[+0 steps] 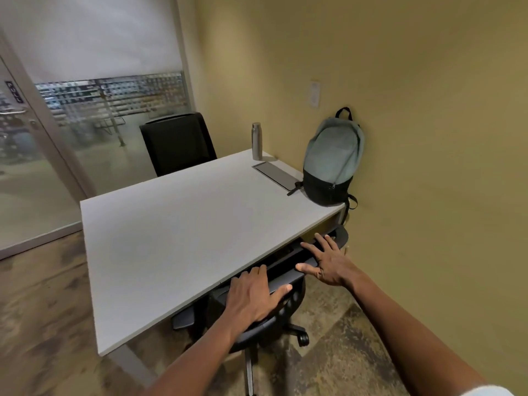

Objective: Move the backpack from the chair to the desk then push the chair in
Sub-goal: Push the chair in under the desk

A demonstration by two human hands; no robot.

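Observation:
The grey-green backpack (pixel 333 157) with a black base stands upright on the far right corner of the white desk (pixel 177 224), leaning against the yellow wall. A black office chair (pixel 281 277) is tucked under the desk's near edge; only the top of its backrest, an armrest and wheeled base show. My left hand (pixel 253 295) lies flat on the backrest's top, fingers spread. My right hand (pixel 328 261) presses flat on the same backrest farther right, fingers apart. Neither hand grips anything.
A steel bottle (pixel 256 141) stands at the desk's far edge next to a recessed cable hatch (pixel 275 174). A second black chair (pixel 178 142) sits across the desk. A glass wall and door lie to the left, the yellow wall close on the right.

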